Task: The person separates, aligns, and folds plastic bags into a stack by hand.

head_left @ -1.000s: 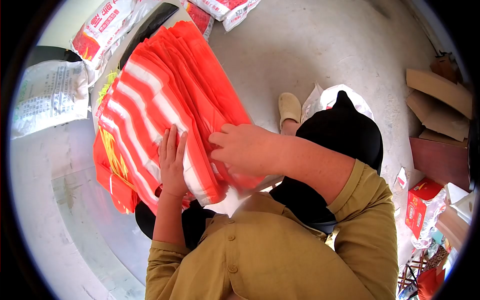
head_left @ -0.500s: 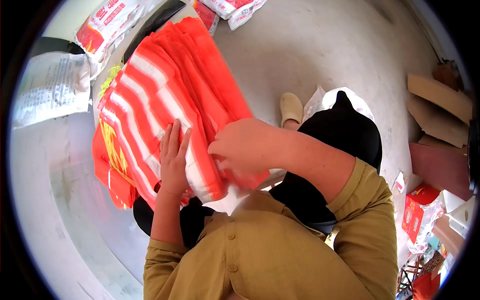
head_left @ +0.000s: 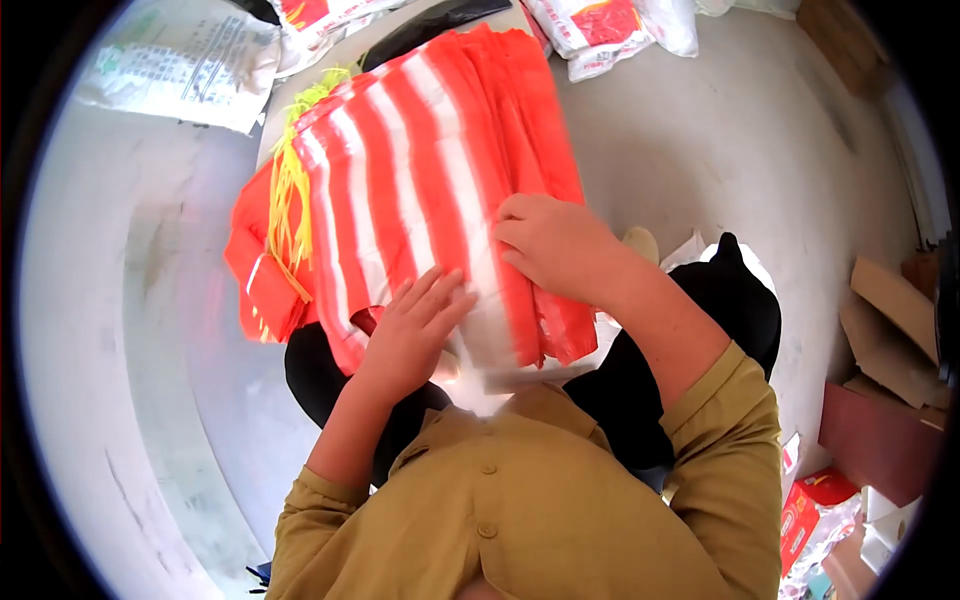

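Observation:
A thick stack of thin red-and-white striped sheets (head_left: 400, 170), like cloth or soft plastic, lies across my lap and the surface in front of me. Yellow strings (head_left: 292, 205) hang along its left side. My left hand (head_left: 410, 335) rests on the lower part of the stack, palm down with fingers apart. Along the right-hand white stripe, my right hand (head_left: 560, 245) has its fingers curled on the top striped sheet; the fingertips are partly hidden. Beneath the left side pokes out a folded red bundle (head_left: 268, 290) with a white band.
Printed white bags (head_left: 185, 65) lie at the upper left, and red-and-white packages (head_left: 600, 30) at the top. A black object (head_left: 435, 30) sits behind the stack. Open cardboard boxes (head_left: 890, 310) and a red carton (head_left: 800, 525) stand at the right, on the floor.
My view has shifted, so the stack appears farther right. My right hand has moved up along the stack from its lower right edge. My left hand sits lower on the sheets, and the top sheet looks flatter.

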Demonstrator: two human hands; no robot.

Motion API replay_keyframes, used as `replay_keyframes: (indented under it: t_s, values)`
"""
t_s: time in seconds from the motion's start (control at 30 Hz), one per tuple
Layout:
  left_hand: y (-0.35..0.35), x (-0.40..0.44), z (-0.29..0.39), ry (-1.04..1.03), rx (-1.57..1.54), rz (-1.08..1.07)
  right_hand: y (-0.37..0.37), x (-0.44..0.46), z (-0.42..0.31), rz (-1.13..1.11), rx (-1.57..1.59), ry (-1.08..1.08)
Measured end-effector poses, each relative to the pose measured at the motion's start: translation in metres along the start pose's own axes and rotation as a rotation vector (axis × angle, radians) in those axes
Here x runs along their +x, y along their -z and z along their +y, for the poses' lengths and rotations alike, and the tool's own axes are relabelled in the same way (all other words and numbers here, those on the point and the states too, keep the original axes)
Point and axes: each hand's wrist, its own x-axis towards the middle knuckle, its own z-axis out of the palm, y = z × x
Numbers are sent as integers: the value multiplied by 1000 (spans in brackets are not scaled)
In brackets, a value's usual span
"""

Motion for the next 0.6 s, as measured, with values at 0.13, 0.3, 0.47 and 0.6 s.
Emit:
replay_keyframes:
  t_s: [0.13, 0.3, 0.47, 0.6]
  values:
    - [13, -25, -18, 144, 110, 223, 7, 7, -8, 19, 32, -68]
    - [9, -35, -92, 557, -83, 401, -9, 10, 6, 159, -151, -83]
    - [2, -31, -139, 775, -708, 416, -13, 16, 8, 50, -235, -251]
    - [-19, -28, -162, 715, -648, 413, -26, 19, 17, 42, -8, -276]
